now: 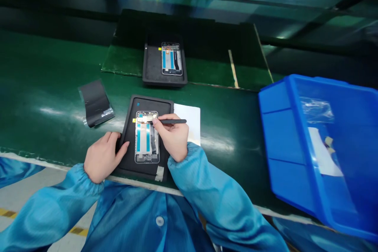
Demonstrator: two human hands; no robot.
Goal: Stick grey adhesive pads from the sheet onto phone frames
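Note:
An opened phone frame (143,138) lies in a black tray (126,161) at the front of the bench. It has blue strips, a dark flex cable, and a yellow tab at its upper left. My right hand (175,136) is closed around a slim black pen-like tool (177,121), whose tip reaches the upper part of the phone frame. Whether that tip is single or forked is too small to tell. At the tray's left edge, my left hand (103,155) grips the rim, its thumb over the top and its fingers bent along the side.
Behind stands a second black tray (153,63) with another phone frame (172,59). Black film (96,104) lies to the left, white paper (193,122) right of the near tray. A large blue bin (283,141) holding plastic and paper occupies the right side.

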